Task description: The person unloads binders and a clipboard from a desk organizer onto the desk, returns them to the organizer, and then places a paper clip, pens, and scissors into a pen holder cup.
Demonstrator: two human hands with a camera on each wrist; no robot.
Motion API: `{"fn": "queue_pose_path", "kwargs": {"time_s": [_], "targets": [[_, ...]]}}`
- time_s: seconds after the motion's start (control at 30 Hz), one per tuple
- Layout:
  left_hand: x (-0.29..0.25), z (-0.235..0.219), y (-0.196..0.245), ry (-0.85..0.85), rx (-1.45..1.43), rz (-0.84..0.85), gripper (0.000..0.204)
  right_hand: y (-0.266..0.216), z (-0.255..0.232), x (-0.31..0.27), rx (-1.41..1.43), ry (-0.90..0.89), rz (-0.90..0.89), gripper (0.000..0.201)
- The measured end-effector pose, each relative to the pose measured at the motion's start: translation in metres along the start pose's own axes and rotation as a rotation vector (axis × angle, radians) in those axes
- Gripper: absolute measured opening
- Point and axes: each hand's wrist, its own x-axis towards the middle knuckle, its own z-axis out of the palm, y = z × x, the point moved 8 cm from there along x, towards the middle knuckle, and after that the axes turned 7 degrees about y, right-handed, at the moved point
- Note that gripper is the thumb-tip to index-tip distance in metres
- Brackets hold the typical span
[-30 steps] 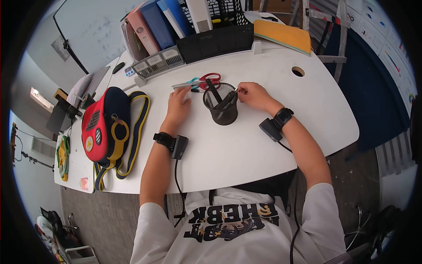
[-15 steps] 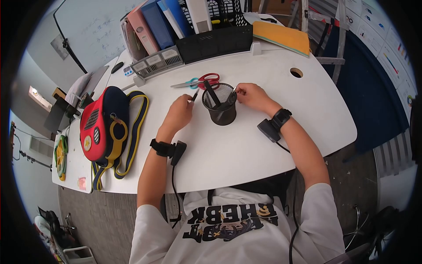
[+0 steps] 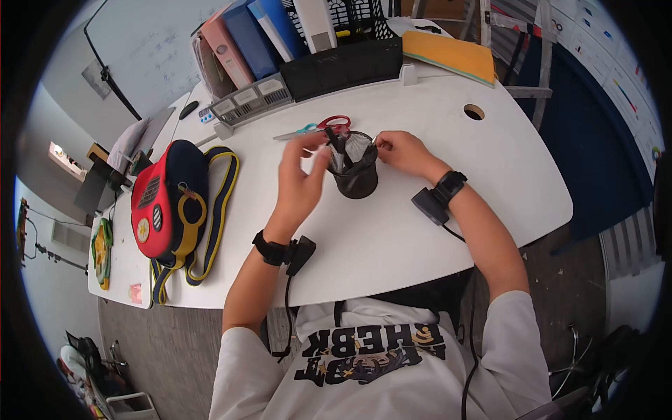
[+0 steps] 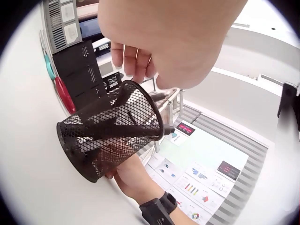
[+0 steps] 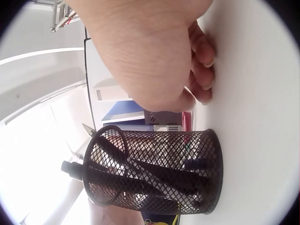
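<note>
A black mesh pen holder (image 3: pixel 357 185) stands upright on the table with several dark pens in it; the left wrist view shows the same holder (image 4: pixel 110 133). At its left rim is the left hand (image 3: pixel 299 185), thumb and forefinger apart; in the left wrist view its fingers (image 4: pixel 136 62) hang above the mouth, holding nothing visible. The right hand (image 3: pixel 406 152) stays beside the right side, fingers loosely bent, with a gap between them and the holder (image 5: pixel 154 173) in the right wrist view. A pointed metal tip (image 5: pixel 88 130) sticks out of the holder.
Red-handled scissors (image 3: pixel 334 124) lie just behind the holder, with a teal handle beside them. A red and navy bag (image 3: pixel 168 203) is on the left. Binders (image 3: pixel 259 42) stand in a rack at the back, and a yellow folder (image 3: pixel 448 56) lies back right.
The left hand picked up a dark pen from beside the scissors, brought it right to the holder, and has parted its fingers there. The right hand has stayed in place.
</note>
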Motion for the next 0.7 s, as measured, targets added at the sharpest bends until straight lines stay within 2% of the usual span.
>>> {"fn": "queue_pose_path", "kwargs": {"time_s": [0.07,0.13,0.27,0.33,0.37,0.4,0.47,0.5,0.57,0.7], "targets": [[0.003,-0.013,-0.023,0.134,-0.050,-0.108,0.015,-0.001,-0.001,-0.002,-0.006,0.005,-0.001,0.014],[0.002,-0.018,-0.065,0.121,0.026,-0.288,0.020,-0.006,-0.003,-0.002,-0.014,0.054,-0.062,0.011],[0.001,-0.015,-0.125,0.098,0.136,-0.333,0.031,-0.005,-0.005,-0.001,-0.015,0.051,-0.045,0.011],[0.008,-0.006,-0.143,-0.088,0.414,-0.116,0.045,-0.004,-0.003,-0.002,-0.058,0.021,-0.007,0.016],[0.007,-0.001,-0.165,-0.202,0.431,-0.223,0.053,-0.004,-0.004,-0.002,-0.052,0.030,-0.005,0.016],[0.008,0.001,-0.166,-0.205,0.431,-0.218,0.053,-0.004,-0.003,-0.002,-0.043,0.025,0.001,0.016],[0.005,0.006,-0.174,-0.252,0.815,-0.197,0.043,-0.002,-0.004,-0.003,-0.043,0.019,0.010,0.016],[0.008,0.006,-0.167,-0.251,0.810,-0.200,0.043,-0.002,-0.003,-0.003,-0.037,0.022,0.000,0.016],[0.016,0.002,-0.143,-0.312,0.896,-0.210,0.027,-0.002,-0.003,-0.003,-0.034,0.019,-0.008,0.016],[0.009,-0.001,-0.131,-0.339,0.827,-0.223,0.018,-0.003,-0.002,-0.003,-0.052,0.013,-0.005,0.016]]}}
